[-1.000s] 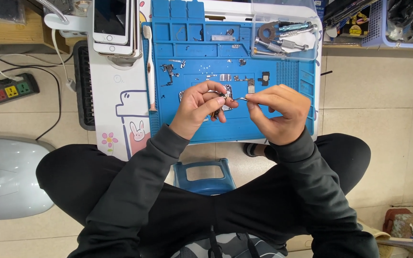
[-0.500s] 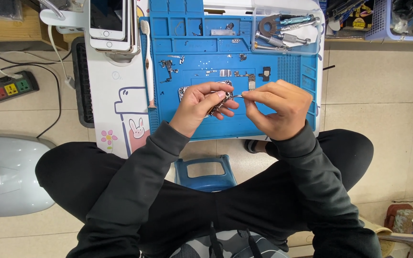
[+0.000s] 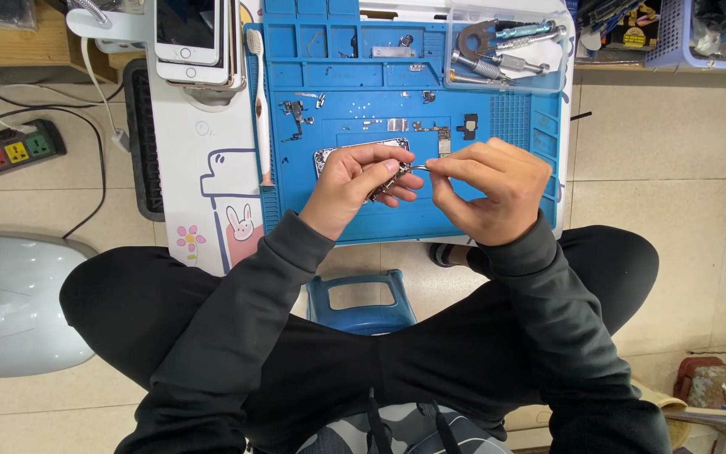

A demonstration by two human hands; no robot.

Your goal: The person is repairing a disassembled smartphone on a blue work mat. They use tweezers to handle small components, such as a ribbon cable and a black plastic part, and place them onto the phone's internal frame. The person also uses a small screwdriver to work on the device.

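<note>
My left hand [image 3: 355, 185] pinches a small dark circuit board [image 3: 390, 179] above a blue repair mat [image 3: 346, 214]. My right hand [image 3: 493, 189] grips thin metal tweezers [image 3: 418, 168] whose tip touches the board. Under my left fingers lies a silver phone frame [image 3: 327, 156], mostly hidden. Small screws and metal parts [image 3: 296, 109] are scattered on the mat beyond my hands. Both sleeves are dark grey.
A clear tray with several metal tools [image 3: 502, 46] sits at the mat's far right. A stack of phones [image 3: 191, 38] lies at far left, a white toothbrush [image 3: 258, 101] beside the mat. A power strip [image 3: 10, 151] is on the floor left, a blue stool [image 3: 361, 298] below.
Both hands have stayed together over the mat, shifting slightly; the board in my left hand has turned a little while the tweezers stay on it.
</note>
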